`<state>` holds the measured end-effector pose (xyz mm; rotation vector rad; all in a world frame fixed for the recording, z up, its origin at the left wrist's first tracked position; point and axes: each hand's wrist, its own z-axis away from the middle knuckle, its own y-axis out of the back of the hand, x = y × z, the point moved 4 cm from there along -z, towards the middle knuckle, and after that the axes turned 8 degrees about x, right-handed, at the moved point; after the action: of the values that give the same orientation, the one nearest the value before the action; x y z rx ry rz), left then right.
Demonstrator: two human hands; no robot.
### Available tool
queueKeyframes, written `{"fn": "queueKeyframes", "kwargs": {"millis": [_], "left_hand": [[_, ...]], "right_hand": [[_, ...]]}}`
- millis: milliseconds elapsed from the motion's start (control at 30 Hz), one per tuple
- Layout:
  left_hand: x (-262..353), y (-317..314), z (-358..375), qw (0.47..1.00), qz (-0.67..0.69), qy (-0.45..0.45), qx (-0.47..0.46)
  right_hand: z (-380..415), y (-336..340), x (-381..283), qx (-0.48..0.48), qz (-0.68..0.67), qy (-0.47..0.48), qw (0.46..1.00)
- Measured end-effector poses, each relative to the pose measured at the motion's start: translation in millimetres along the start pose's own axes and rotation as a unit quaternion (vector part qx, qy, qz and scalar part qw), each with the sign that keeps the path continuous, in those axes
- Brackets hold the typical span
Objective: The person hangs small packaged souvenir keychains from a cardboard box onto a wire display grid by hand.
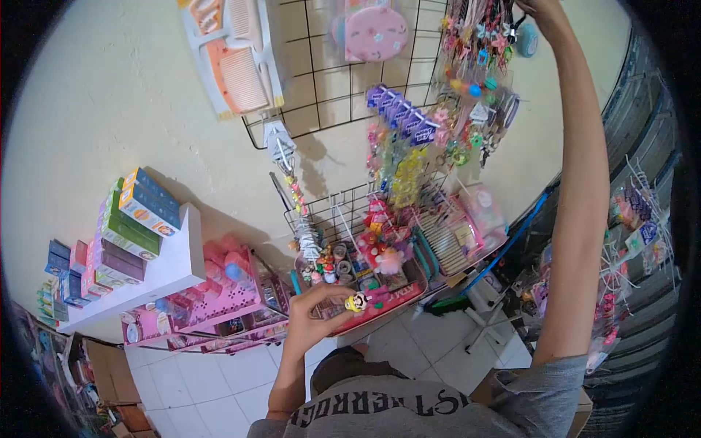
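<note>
My left hand (315, 312) is closed in a pinch on a small figurine (355, 302) with a yellow head and a pale face. It holds it over the front edge of a red tray (387, 301) with small toys and trinkets. My right hand (539, 6) reaches up to the top edge of the view, beside a bunch of hanging beaded charms (482, 40) on dark cords. Its fingers are mostly cut off by the frame. Little character figures (326, 269) stand in the tray just beyond my left hand.
A black wire grid (328, 87) on the wall carries packaged combs (237, 66) and a pink pouch (376, 33). Purple-topped packets (401, 113) hang lower. On the left, a white shelf (186, 252) bears several boxes above pink baskets (219, 299). A rack of trinkets (621, 248) stands at right.
</note>
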<state>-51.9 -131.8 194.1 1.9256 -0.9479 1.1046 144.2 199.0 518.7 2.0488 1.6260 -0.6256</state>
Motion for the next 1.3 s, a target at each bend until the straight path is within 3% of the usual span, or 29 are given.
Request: {"fn": "queueKeyframes", "kwargs": {"millis": [33,100,167,267,300,333,367,400,433,533,600,700,733,767,833,1033,1100,1167,1267,1300], "left_hand": [[-0.6,2.5,1.0,1.000,-0.002,-0.001,0.008],[-2.4,3.5,4.3,1.000,-0.004,0.003,0.008],[-4.0,0.7,7.6,1.000,-0.007,0.005,0.000],[-7.0,-12.8,16.0,0.998,-0.003,0.027,-0.060],[-7.9,-20.7,18.7,0.996,-0.006,0.020,-0.087],[-10.4,-28.4,22.1,0.993,0.033,0.006,-0.110],[-11.4,-35.0,24.8,0.993,0.035,0.008,-0.114],[-13.0,-41.3,29.1,0.990,0.048,0.031,-0.127],[-15.8,-46.4,34.4,0.987,0.060,0.055,-0.141],[-31.3,-57.5,47.8,0.981,0.083,0.063,-0.163],[-40.0,-65.1,60.9,0.972,0.110,0.098,-0.185],[-50.0,-75.7,80.5,0.958,0.151,0.100,-0.222],[-55.4,-79.4,86.8,0.951,0.162,0.127,-0.229],[-59.9,-77.2,90.7,0.952,0.159,0.131,-0.226],[-71.2,-79.2,103.5,0.913,0.201,0.215,-0.283],[-95.6,-64.2,113.1,0.913,0.242,0.253,-0.210],[-102.0,-56.3,111.5,0.927,0.245,0.262,-0.106],[-115.9,-46.5,112.5,0.920,0.267,0.269,-0.099],[-130.7,-38.8,117.8,0.797,0.432,0.417,-0.068],[-125.0,-36.4,115.5,0.797,0.432,0.417,-0.062]], "right_hand": [[11.7,8.7,-9.9,0.013,0.009,0.073,0.997],[41.9,37.5,-26.2,0.131,0.051,0.115,0.983],[111.6,55.9,-42.9,0.164,-0.045,0.225,0.959],[220.5,60.0,-33.4,0.173,-0.015,0.039,0.984],[258.1,54.3,-13.5,0.098,-0.067,-0.043,0.992],[298.9,46.7,3.9,-0.024,0.075,0.020,0.997],[325.6,24.8,-17.9,-0.192,-0.046,-0.094,0.976],[352.3,13.5,-21.4,-0.331,-0.071,-0.164,0.927],[383.3,10.5,-9.8,-0.375,-0.071,-0.125,0.916],[439.9,15.1,3.9,-0.444,-0.071,-0.222,0.865],[467.4,27.6,11.7,-0.496,-0.085,-0.342,0.794],[486.0,43.4,10.1,-0.482,-0.082,-0.368,0.790],[493.6,48.0,10.9,-0.471,-0.114,-0.452,0.749],[497.9,51.4,12.0,-0.474,-0.118,-0.453,0.746],[502.3,59.6,15.9,-0.408,-0.159,-0.484,0.758],[516.8,54.4,19.1,-0.355,-0.177,-0.481,0.782],[521.2,45.5,19.1,-0.340,-0.184,-0.489,0.782],[527.4,35.1,20.4,-0.328,-0.199,-0.495,0.779],[536.5,26.7,24.5,-0.299,-0.208,-0.483,0.796],[538.5,25.3,25.9,-0.296,-0.204,-0.485,0.797]]}}
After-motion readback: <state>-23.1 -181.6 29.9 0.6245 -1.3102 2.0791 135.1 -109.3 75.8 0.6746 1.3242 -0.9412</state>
